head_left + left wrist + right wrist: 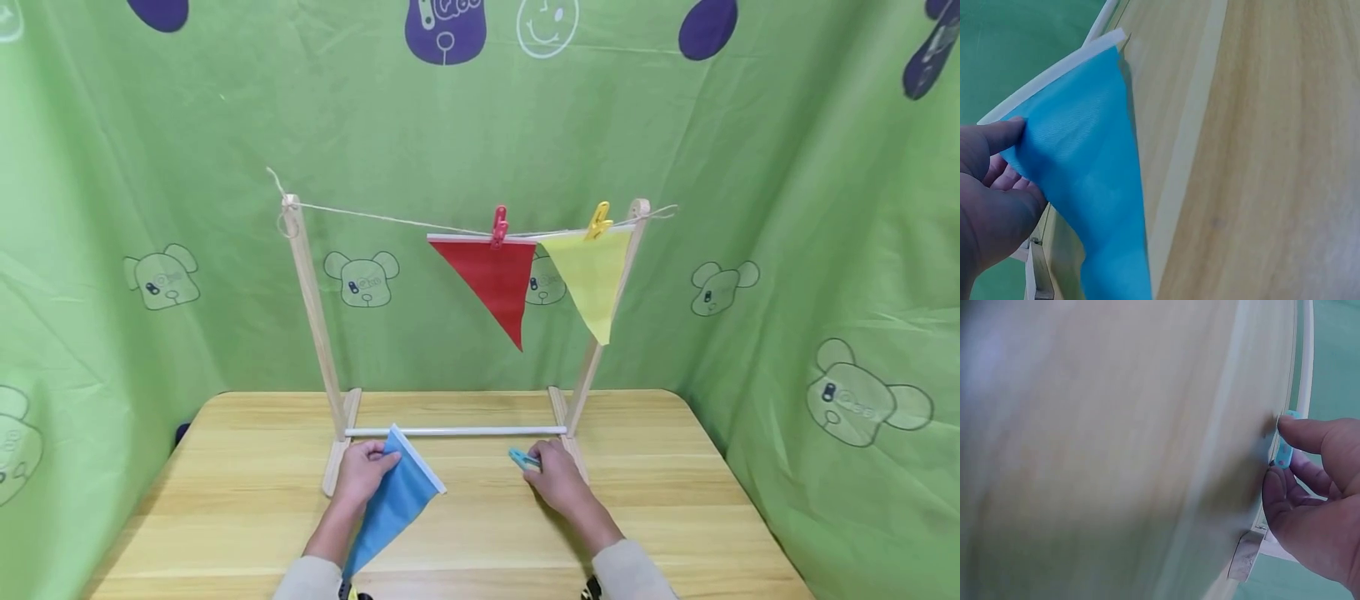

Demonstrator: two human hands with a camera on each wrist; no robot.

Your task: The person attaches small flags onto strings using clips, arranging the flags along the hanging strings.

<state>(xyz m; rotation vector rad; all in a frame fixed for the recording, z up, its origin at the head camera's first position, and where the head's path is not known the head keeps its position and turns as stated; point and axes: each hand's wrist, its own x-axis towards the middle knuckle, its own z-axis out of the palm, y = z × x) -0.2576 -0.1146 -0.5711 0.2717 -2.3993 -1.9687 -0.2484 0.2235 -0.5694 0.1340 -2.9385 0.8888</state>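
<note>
A blue triangular pennant [401,492] with a white top edge is pinched between the thumb and fingers of my left hand [363,475], held above the table. In the left wrist view the pennant [1094,156] hangs from the thumb, its lower tip out of frame. My right hand [558,477] holds a light blue clothespin [522,458] near the right foot of the wooden stand. The right wrist view shows the clothespin [1284,450] between thumb and fingers, partly covered by them. Over both hands, a red pennant [491,279] and a yellow pennant [592,275] hang from a string [390,219].
Two wooden posts [311,308] carry the string, joined low down by a white rod [457,431]. A red clothespin [499,227] and a yellow clothespin [598,221] grip the hung pennants. The wooden table [675,500] is surrounded by green printed cloth [750,208].
</note>
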